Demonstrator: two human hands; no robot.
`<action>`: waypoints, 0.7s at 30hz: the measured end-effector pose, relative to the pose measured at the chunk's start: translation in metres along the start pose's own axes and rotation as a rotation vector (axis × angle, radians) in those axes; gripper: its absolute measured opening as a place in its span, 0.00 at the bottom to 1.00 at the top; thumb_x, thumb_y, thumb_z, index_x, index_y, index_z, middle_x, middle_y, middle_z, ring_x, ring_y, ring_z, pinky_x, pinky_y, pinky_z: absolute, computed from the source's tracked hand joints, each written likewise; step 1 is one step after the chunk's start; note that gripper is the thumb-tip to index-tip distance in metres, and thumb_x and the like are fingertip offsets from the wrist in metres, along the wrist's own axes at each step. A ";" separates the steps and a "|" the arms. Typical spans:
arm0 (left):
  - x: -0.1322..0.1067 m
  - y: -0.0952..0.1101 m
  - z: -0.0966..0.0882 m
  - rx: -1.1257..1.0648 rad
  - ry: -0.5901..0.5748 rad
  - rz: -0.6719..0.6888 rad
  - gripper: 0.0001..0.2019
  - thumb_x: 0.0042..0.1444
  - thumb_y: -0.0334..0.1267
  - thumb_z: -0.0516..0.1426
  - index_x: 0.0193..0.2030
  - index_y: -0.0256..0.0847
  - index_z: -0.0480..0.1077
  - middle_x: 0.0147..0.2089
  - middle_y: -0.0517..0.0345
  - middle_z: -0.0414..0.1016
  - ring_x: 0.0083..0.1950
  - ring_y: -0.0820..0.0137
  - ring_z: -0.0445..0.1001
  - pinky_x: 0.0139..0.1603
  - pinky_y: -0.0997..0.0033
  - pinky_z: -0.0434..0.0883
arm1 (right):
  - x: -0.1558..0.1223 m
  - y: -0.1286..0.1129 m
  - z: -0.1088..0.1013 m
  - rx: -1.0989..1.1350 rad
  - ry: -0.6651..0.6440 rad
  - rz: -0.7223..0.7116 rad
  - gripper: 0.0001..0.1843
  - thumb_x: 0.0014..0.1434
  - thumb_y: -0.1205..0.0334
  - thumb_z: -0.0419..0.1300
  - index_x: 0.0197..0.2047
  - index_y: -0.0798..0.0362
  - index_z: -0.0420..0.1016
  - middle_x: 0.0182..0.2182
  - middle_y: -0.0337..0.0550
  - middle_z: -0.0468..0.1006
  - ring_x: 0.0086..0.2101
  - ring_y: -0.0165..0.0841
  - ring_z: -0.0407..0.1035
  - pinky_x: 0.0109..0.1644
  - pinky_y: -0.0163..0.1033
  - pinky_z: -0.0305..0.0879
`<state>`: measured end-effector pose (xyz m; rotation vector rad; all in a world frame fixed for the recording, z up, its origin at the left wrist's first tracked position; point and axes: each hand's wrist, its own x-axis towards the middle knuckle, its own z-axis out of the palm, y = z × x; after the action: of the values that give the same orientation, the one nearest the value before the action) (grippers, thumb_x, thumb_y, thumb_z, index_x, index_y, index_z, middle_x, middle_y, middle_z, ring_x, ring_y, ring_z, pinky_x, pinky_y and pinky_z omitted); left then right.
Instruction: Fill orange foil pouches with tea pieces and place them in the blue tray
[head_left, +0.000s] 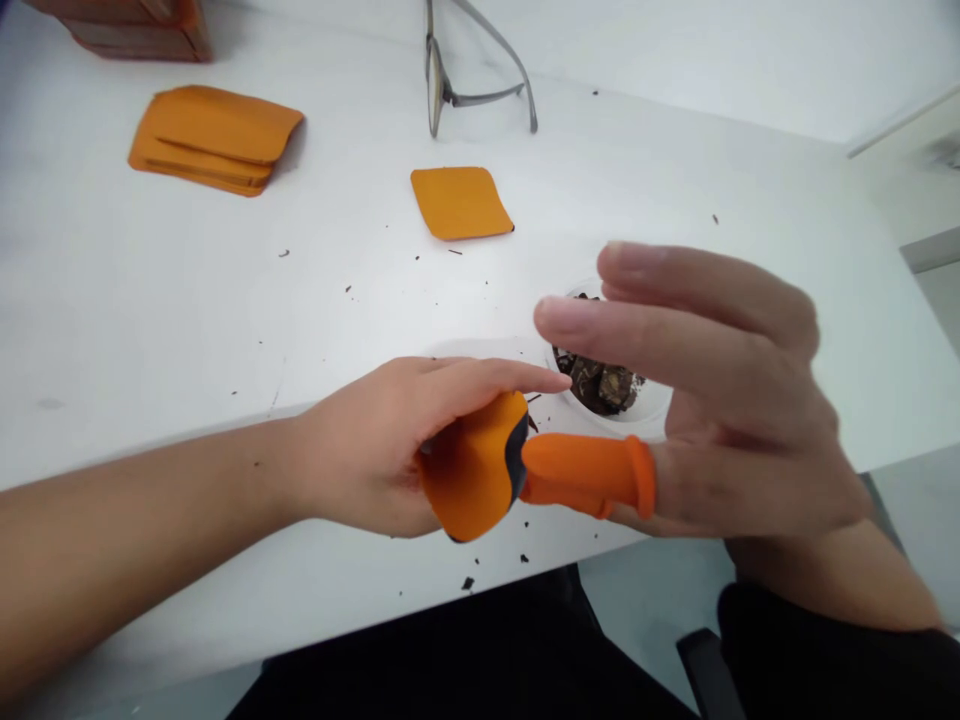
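Two hands show: the left hand [367,445] and the right hand [735,400]. There is one orange rubber finger cot [592,475], one orange rubber piece [472,465], one loose orange square [459,203], one orange stack [214,140] at upper left, one pair of glasses [437,85], and one clear dish [654,405].

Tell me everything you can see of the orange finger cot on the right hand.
The finger cot is a bright orange sleeve, rubbery-looking, with a thick rolled rim at its open end and a rounded tip. It covers the lowest digit of the right hand, rim against the skin, and points left, roughly level. A crease runs along its lower side. Its tip meets, or nearly meets, the dark-edged orange piece held by the left hand.
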<state>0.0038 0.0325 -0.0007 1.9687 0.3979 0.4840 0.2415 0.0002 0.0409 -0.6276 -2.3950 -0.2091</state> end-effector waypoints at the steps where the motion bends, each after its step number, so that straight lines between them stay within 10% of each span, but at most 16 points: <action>1: 0.001 -0.001 -0.001 -0.006 -0.002 -0.001 0.30 0.47 0.28 0.59 0.59 0.51 0.65 0.41 0.62 0.79 0.38 0.68 0.77 0.37 0.70 0.73 | 0.000 -0.001 0.000 -0.008 -0.013 -0.002 0.10 0.63 0.61 0.59 0.29 0.44 0.71 0.61 0.33 0.74 0.68 0.34 0.61 0.64 0.44 0.70; 8: 0.002 0.005 0.002 -0.019 0.060 0.040 0.17 0.49 0.27 0.57 0.46 0.46 0.67 0.35 0.66 0.76 0.36 0.74 0.73 0.36 0.73 0.68 | 0.007 -0.012 -0.001 -0.030 -0.020 0.058 0.18 0.61 0.71 0.59 0.22 0.43 0.67 0.47 0.28 0.83 0.65 0.30 0.66 0.62 0.37 0.73; 21: 0.004 0.003 0.003 0.006 0.018 0.017 0.09 0.53 0.29 0.56 0.41 0.41 0.68 0.33 0.65 0.72 0.32 0.75 0.69 0.28 0.75 0.64 | 0.010 -0.013 0.003 0.259 -0.248 0.020 0.10 0.60 0.73 0.53 0.32 0.49 0.70 0.68 0.44 0.68 0.74 0.41 0.50 0.71 0.49 0.66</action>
<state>0.0087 0.0304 0.0015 1.9764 0.3945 0.5117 0.2267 -0.0060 0.0455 -0.5832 -2.5916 0.1972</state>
